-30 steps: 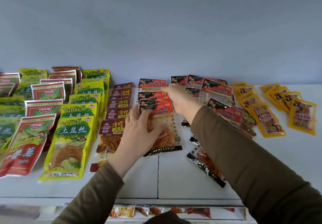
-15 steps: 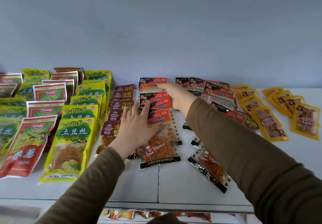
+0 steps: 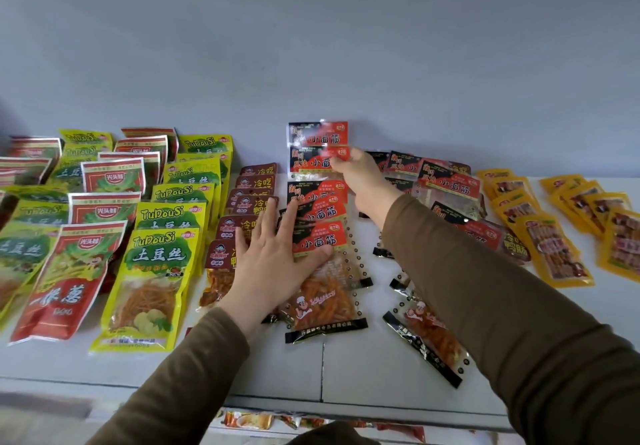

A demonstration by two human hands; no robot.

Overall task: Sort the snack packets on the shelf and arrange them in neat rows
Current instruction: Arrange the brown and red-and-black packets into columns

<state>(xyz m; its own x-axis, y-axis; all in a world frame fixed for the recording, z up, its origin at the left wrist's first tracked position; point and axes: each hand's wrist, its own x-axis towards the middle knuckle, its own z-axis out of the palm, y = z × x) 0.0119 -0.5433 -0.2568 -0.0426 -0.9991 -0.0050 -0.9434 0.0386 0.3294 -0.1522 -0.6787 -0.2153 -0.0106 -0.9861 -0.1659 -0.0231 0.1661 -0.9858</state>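
Note:
A column of red-and-black snack packets [image 3: 320,240] runs up the middle of the white shelf [image 3: 363,368]. My left hand [image 3: 273,264] lies flat with spread fingers on the left side of the column's front packets, thumb across a red label. My right hand [image 3: 360,177] reaches to the back and pinches a red-and-black packet [image 3: 311,164] near the wall, lifted and tilted up. Another such packet [image 3: 317,134] stands behind it against the wall. More red-and-black packets [image 3: 450,188] lie jumbled to the right under my right arm.
Brown packets [image 3: 254,188] form a column left of my left hand. Yellow-green packets [image 3: 162,257] and red-green packets [image 3: 83,264] fill rows at the left. Orange-yellow packets [image 3: 550,250] lie at the right. A loose packet [image 3: 426,344] lies near the front edge. A lower shelf shows below.
My right hand has drawn the rear red-and-black packets up toward the wall, and they now stand tilted. My left hand stayed pressed on the front of the column.

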